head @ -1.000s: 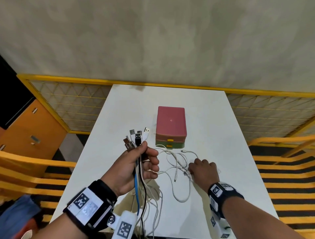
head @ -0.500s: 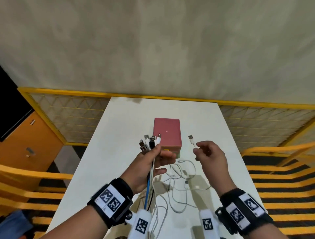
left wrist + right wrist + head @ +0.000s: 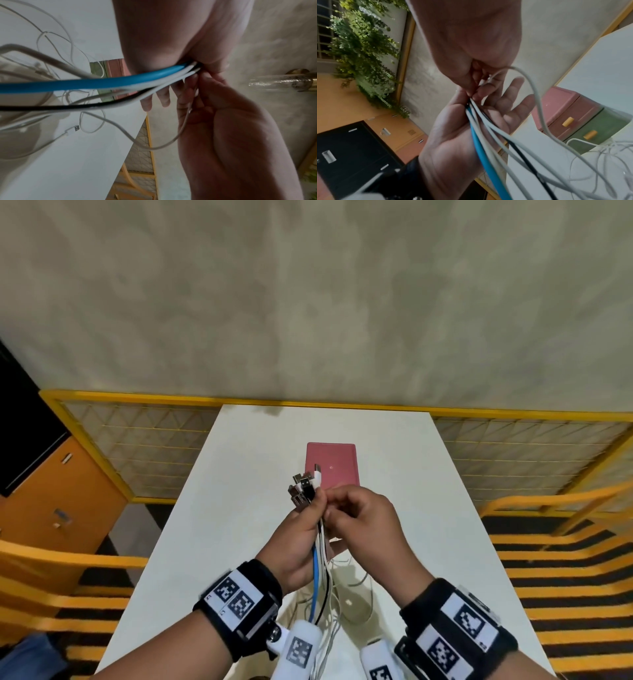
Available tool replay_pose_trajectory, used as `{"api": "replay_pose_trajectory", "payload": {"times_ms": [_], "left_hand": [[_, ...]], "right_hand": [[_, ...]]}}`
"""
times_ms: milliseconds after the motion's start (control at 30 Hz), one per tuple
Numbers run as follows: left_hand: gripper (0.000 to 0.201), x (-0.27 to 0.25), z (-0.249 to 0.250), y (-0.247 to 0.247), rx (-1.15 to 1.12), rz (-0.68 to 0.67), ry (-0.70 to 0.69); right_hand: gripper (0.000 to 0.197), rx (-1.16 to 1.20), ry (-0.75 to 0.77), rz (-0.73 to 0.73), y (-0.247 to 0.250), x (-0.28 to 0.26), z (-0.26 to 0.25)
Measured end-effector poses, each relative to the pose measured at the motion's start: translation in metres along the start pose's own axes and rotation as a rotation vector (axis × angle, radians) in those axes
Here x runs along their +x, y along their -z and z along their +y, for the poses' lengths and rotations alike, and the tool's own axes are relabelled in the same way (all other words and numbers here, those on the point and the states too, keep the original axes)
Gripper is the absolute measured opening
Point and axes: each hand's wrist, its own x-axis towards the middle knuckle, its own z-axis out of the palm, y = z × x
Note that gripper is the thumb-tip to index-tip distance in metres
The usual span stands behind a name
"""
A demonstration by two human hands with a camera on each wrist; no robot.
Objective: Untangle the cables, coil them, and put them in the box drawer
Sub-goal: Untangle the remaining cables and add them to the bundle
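My left hand (image 3: 308, 518) is raised over the white table (image 3: 239, 508) and grips a cable bundle (image 3: 317, 573) of blue, black and white cords. Their USB plugs (image 3: 303, 487) stick up above its thumb. The right hand (image 3: 359, 518) presses against the left and pinches the end of a thin white cable (image 3: 537, 100) that loops down toward the table. In the right wrist view the left hand's fingers (image 3: 513, 94) lie fairly straight behind the bundle (image 3: 481, 135). The box drawer (image 3: 334, 463), pink over green, stands just beyond the hands with both drawers (image 3: 570, 115) closed.
Loose white cables (image 3: 356, 590) trail on the table under my wrists, one with a USB plug (image 3: 73, 129) lying flat. A yellow mesh railing (image 3: 137, 446) borders the table's far side. An orange cabinet (image 3: 61, 494) stands to the left.
The right hand lifted a white cable end off the table and brought it to the bundle in the left hand. Both hands now meet in front of the box.
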Motion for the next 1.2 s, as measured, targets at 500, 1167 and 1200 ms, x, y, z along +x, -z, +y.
{"api": "replay_pose_trajectory", "payload": {"times_ms": [500, 1167, 1200], "left_hand": [[0.041, -0.007, 0.037, 0.013, -0.123, -0.011, -0.147], [0.039, -0.029, 0.014, 0.033, 0.100, 0.047, -0.104], [0.040, -0.029, 0.013, 0.035, 0.102, 0.047, -0.103]], "right_hand": [[0.028, -0.505, -0.210, 0.007, 0.032, -0.010, 0.048], [0.061, 0.363, -1.189, -0.532, -0.016, -0.021, 0.078], [0.057, 0.404, -1.194, -0.500, -0.020, -0.021, 0.079]]}}
